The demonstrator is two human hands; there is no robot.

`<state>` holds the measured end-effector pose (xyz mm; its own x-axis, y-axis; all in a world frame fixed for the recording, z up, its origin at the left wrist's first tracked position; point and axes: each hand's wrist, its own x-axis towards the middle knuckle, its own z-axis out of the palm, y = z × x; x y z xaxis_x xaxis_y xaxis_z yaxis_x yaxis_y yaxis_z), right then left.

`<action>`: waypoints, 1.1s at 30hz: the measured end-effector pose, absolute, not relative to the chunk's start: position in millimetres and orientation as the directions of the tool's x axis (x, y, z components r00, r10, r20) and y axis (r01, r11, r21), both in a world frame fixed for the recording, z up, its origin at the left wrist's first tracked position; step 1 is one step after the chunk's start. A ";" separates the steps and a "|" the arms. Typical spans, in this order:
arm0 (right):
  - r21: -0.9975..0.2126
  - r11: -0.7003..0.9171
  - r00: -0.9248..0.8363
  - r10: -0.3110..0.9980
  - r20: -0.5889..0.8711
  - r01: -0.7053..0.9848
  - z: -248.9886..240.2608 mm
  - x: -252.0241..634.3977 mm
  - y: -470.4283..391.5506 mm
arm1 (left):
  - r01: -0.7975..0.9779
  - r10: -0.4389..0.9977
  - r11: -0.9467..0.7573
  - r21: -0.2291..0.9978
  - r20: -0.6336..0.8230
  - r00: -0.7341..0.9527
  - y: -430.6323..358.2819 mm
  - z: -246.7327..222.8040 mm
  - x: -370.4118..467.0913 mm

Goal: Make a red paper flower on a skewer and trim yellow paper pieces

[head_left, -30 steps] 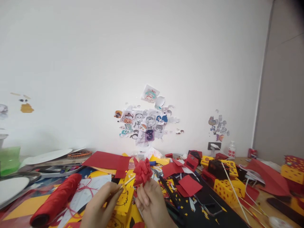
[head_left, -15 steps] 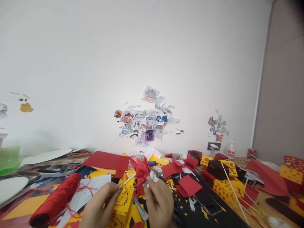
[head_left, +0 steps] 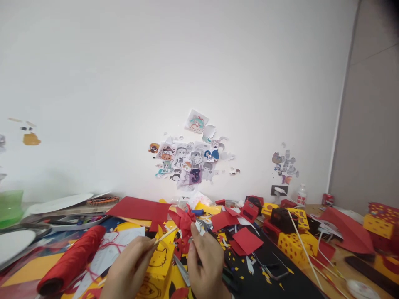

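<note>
A crumpled red shape [head_left: 183, 221] with several pointed parts hangs over the middle of the table. My right hand [head_left: 205, 259] pinches its right side between thumb and fingers. In my left hand [head_left: 132, 263] is a thin pale stick [head_left: 166, 236], whose far end reaches the red shape's left side. Below and between the hands are a yellow box [head_left: 158, 265] with black line drawings and the metal blades of scissors [head_left: 181, 269]. Whether the stick is joined to the red shape is hidden.
A large red spool [head_left: 73, 259] lies at the left. Red paper squares [head_left: 247, 241] and small scraps cover the black mat [head_left: 262, 282]. Yellow spotted boxes [head_left: 297, 248] and long sticks are at the right. A white bottle [head_left: 301, 195] stands by the wall.
My right hand has shifted slightly left, its thumb and fingers higher on the red shape. My left hand still holds the stick. The whole view has moved slightly.
</note>
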<state>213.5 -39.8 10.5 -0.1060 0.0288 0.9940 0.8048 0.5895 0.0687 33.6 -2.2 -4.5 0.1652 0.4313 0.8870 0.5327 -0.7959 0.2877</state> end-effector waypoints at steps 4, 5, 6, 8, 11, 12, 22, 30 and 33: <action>0.193 0.509 -0.245 0.037 0.969 0.839 9.6 217.9 -38.1 | 0.537 0.419 -0.799 0.270 0.891 0.175 -3.7 -3.3 34.0; 0.210 0.490 -0.262 0.041 0.964 0.846 9.2 218.8 -37.8 | 0.535 0.412 -0.803 0.263 0.893 0.179 -3.9 -3.2 34.2; 0.214 0.479 -0.266 0.042 0.963 0.851 9.0 219.4 -37.5 | 0.535 0.400 -0.807 0.251 0.898 0.183 -4.0 -3.2 34.1; 0.204 0.487 -0.245 0.020 0.969 0.849 8.5 219.9 -36.7 | 0.548 0.377 -0.808 0.217 0.905 0.197 -3.8 -3.1 33.3; 0.169 0.510 -0.201 0.009 0.979 0.843 7.8 219.1 -35.3 | 0.590 0.330 -0.795 0.140 0.916 0.227 -2.6 -2.1 30.3; 0.170 0.506 -0.208 0.018 0.978 0.846 7.6 218.8 -34.9 | 0.606 0.315 -0.787 0.112 0.919 0.239 -2.1 -1.3 29.0; 0.094 0.531 -0.097 -0.023 0.995 0.842 14.1 216.4 -45.8 | 0.776 0.162 -0.597 -0.203 0.917 0.364 5.8 -5.3 13.3; 0.052 0.428 -0.056 -0.004 0.998 0.902 14.7 208.2 -41.5 | 0.785 0.050 -0.457 -0.417 0.870 0.491 6.3 -9.2 15.4; 0.023 0.356 -0.023 -0.005 1.000 0.934 16.8 210.3 -38.9 | 0.781 0.044 -0.433 -0.450 0.855 0.517 2.5 -8.7 18.1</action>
<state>210.3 -38.9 16.8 -0.0225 -0.0050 0.9997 0.9342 0.3561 0.0228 18.1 2.5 -8.7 0.5171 0.0440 0.8548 0.7809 -0.4332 -0.4501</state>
